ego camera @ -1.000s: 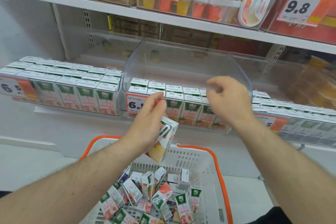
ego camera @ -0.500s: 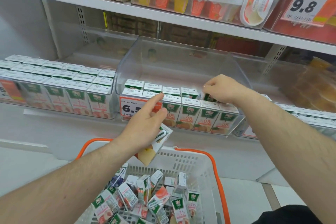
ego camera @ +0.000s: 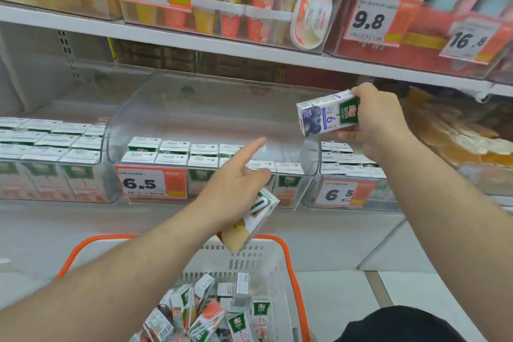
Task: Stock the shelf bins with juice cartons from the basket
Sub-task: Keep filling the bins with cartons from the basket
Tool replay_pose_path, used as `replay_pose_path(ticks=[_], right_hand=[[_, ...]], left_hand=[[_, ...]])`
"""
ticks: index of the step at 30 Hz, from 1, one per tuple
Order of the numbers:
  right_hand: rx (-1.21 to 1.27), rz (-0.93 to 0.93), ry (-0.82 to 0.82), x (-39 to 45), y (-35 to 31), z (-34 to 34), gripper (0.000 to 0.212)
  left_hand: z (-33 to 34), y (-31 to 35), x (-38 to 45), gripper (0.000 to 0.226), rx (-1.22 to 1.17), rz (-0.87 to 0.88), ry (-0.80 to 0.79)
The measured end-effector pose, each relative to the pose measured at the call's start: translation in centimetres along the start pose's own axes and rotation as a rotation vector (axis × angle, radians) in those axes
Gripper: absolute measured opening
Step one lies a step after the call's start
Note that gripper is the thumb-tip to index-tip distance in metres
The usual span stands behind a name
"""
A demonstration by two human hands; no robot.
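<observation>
The right hand grips a blueberry carton, held on its side in the air above the right end of the middle clear bin, whose front rows hold upright juice cartons. The left hand holds an apple carton tilted under its curled fingers, with the index finger stretched toward the bin. Below, the orange-rimmed basket holds a loose heap of cartons.

Head-worn view, near, facing shelf
</observation>
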State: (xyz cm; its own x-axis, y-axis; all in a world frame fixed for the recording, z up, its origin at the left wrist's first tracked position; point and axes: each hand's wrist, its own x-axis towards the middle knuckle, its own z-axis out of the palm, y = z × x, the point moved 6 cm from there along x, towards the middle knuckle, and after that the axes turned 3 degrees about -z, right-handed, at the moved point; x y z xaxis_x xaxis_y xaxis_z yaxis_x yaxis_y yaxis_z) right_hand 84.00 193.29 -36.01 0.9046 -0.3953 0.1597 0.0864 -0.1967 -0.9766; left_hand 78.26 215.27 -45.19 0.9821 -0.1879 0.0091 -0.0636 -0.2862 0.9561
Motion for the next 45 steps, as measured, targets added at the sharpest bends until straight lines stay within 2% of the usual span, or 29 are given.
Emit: replay_pose_path(ticks=[4, 7, 10, 13, 19, 22, 24, 26, 29, 30, 32, 34, 36, 38, 40, 42, 45], right_hand=[[-0.072, -0.030, 0.170, 3.0, 1.0, -5.0, 0.024], [-0.339, -0.143, 0.281, 5.1, 1.7, -8.2, 0.032], [-0.713, -0.280, 0.166, 6.6, 2.7, -8.6, 0.032], [-0.915, -0.249, -0.010, 7.8, 4.6, -7.9, 0.037], [-0.979, -0.039, -0.293, 8.6, 8.1, -6.2, 0.035], [-1.005, -0.001, -0.395, 8.2, 8.8, -5.0, 0.031], [-1.041, 0.015, -0.403, 7.9, 9.0, -4.4, 0.034], [-1.029, 0.044, -0.406, 7.1, 9.0, -4.1, 0.046], [-1.045, 0.151, -0.433, 6.6, 9.3, -4.2, 0.090], [-1.089, 0.159, -0.448, 6.6, 9.2, -4.1, 0.097], [-1.226, 0.147, -0.451, 6.3, 9.0, -3.8, 0.101], [-1.292, 0.075, -0.357, 5.9, 8.2, -3.4, 0.100], [-1.173, -0.203, -0.137, 4.8, 5.8, -2.9, 0.078], [-0.842, -0.525, 0.123, 1.8, 2.5, -2.7, 0.055], [-0.584, -0.670, 0.191, -1.8, 0.5, -1.7, 0.046], [-0.446, -0.540, 0.024, -4.7, 0.0, 1.3, 0.039], [-0.336, -0.066, -0.495, -8.9, 1.3, 6.7, 0.025]], left_hand=[[5.1, 1.7, 2.3, 0.057, 0.082, -0.018, -0.074], [7.9, 2.2, 3.4, 0.056, 0.296, -0.011, -0.088], [9.6, 2.1, 3.6, 0.051, 0.473, -0.022, -0.097], [9.8, 1.9, 3.5, 0.049, 0.505, -0.040, -0.077], [9.8, 1.8, 3.2, 0.047, 0.384, -0.094, -0.103], [9.8, 1.9, 3.0, 0.045, 0.333, -0.109, -0.107], [9.7, 1.9, 3.1, 0.045, 0.301, -0.107, -0.107], [9.6, 1.9, 3.0, 0.044, 0.260, -0.107, -0.110], [9.5, 2.2, 2.3, 0.040, 0.172, -0.100, -0.127], [9.2, 2.3, 1.9, 0.040, 0.134, -0.088, -0.118], [8.4, 2.4, 1.1, 0.039, 0.052, -0.052, -0.075], [7.1, 2.4, 0.3, 0.039, -0.060, -0.051, -0.014], [5.6, 2.2, -0.5, 0.035, -0.187, -0.083, 0.052], [4.0, 1.5, -1.3, 0.032, -0.306, -0.136, 0.129], [2.8, 0.5, -2.0, 0.037, -0.407, -0.219, 0.181], [1.9, -0.5, -2.6, 0.044, -0.521, -0.314, 0.203], [1.2, -1.8, -3.3, 0.050, -0.752, -0.408, 0.232]])
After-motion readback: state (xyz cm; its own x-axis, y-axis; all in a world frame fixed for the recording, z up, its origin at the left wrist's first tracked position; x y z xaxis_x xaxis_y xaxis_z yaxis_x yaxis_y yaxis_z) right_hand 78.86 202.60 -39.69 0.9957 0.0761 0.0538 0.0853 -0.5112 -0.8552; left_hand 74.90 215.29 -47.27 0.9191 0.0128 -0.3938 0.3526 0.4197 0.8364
